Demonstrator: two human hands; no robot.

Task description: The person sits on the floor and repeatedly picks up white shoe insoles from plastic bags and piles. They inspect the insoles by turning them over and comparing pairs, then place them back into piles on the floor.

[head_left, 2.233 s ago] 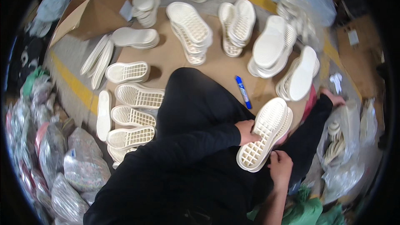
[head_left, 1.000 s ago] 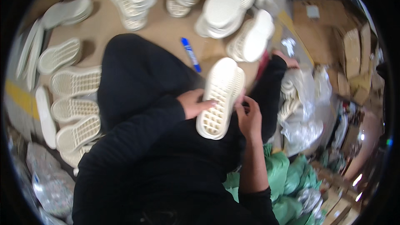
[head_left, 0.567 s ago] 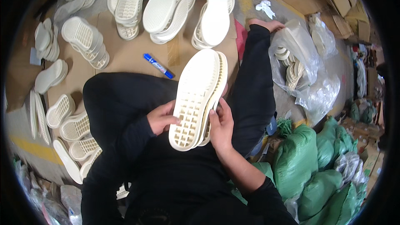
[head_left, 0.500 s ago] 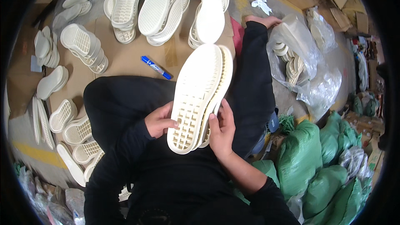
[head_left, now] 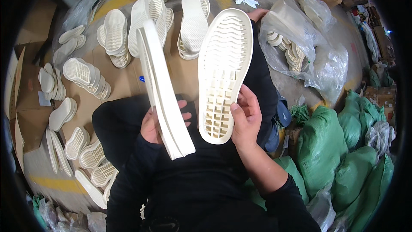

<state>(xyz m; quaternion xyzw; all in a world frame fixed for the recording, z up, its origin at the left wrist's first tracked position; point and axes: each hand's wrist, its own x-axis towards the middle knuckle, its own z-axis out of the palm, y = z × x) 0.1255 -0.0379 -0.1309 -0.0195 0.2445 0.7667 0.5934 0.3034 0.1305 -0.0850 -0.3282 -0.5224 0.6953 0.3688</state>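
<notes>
At left I have outsole stacks (head_left: 80, 72) already on the cardboard sheet (head_left: 128, 83). My left hand (head_left: 150, 128) wraps an edge-on outsole (head_left: 161, 92), from here possibly two nested. My right hand (head_left: 247, 122) pinches a gridded outsole (head_left: 225, 66) by its lower side, at centre; neither held piece is set down. Farther right, a clear plastic bag (head_left: 329, 73) holds outsoles (head_left: 294, 55) not laid out.

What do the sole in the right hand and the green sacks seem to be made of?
Sole in the right hand: probably moulded rubber or foam, matte cream, judging by its regular grid and wavy ribs. Green sacks: likely plastic, perhaps woven, slightly glossy, with creases catching light.
</notes>
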